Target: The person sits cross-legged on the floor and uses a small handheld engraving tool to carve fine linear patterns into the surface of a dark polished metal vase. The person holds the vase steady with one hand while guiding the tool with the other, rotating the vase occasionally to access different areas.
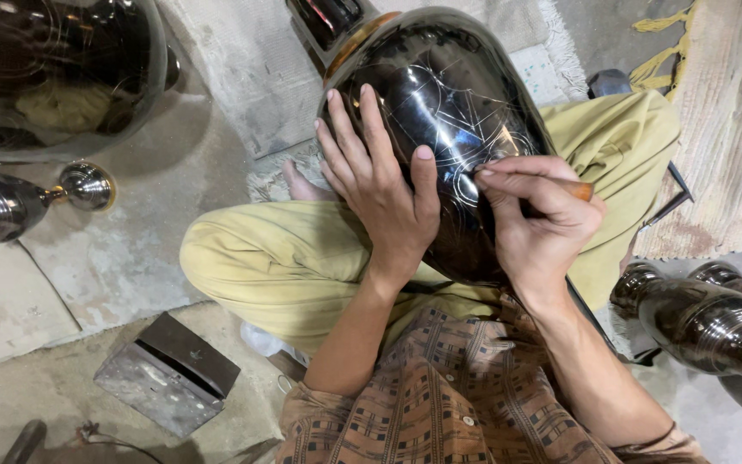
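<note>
Glossy black vase (440, 94), pale engraved lines

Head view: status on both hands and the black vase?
Left hand flat on large glossy black metal vase, steadying it on lap. Right hand pinching thin wooden-handled scribing tool, tip at the scratched line pattern. Nothing in the way.
</note>
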